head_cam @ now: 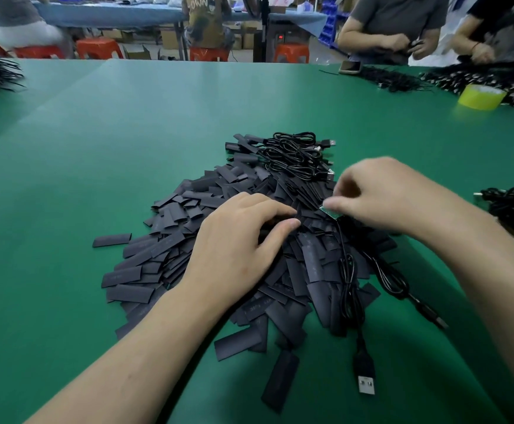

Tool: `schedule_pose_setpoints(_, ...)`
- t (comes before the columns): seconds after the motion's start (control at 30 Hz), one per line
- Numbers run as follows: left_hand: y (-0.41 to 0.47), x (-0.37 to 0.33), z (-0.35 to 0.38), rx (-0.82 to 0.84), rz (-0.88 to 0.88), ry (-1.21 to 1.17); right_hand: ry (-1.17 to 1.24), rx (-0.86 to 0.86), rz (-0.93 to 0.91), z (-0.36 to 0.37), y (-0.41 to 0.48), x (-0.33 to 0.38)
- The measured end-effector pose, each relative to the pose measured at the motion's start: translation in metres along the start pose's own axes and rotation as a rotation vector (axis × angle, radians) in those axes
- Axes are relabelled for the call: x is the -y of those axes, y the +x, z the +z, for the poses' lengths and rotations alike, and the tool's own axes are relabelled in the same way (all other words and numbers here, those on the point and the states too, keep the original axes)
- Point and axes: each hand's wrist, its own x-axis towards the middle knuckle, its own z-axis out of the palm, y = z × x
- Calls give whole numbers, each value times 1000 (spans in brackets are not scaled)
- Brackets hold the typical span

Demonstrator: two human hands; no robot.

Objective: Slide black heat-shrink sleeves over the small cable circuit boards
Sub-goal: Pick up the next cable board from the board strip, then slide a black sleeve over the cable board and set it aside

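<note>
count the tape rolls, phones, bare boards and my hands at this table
tape roll: 1
phone: 1
board: 1, pinched in the right hand
hands: 2, the left hand pinching a sleeve
total: 5

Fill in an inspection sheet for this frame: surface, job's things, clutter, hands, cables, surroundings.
Surface: green table, smooth.
Job's things: pile of black sleeves mid-table; small circuit board held over it.
Clutter: yellow tape roll and phone, far right.
Hands: right hand pinches the circuit board; left hand lies curled on the pile, grip on a sleeve unclear.
Cables: board's cable trails over the pile to a USB plug; coiled cables behind the pile.
Surroundings: other people working at the far edge; red stools beyond.
</note>
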Motion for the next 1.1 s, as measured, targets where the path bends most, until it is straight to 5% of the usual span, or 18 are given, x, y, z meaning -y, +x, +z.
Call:
schedule_pose_setpoints(0.23, 0, -1, -1, 6, 13, -1, 166, -86, 84, 16, -12, -7)
schedule_pose_setpoints(0.43, 0, -1, -1, -45, 65, -65, 1062, 10, 31, 8, -22, -12)
schedule_pose_setpoints(0.57, 2, -5, 0, -55, 43, -174, 1340, 71, -70, 18, -32, 6)
schedule_pose_setpoints(0.77, 4, -3, -2, 64, -163, -547, 1373, 15, -113, 33, -37, 24)
schedule_pose_setpoints(0.97, 3, -6, -4, 154, -202, -622, 984, -127, -237, 35, -34, 16)
schedule_pose_setpoints(1.1, 2, -10, -8, 169, -185, -665, 1125, -36, -252, 34, -34, 18)
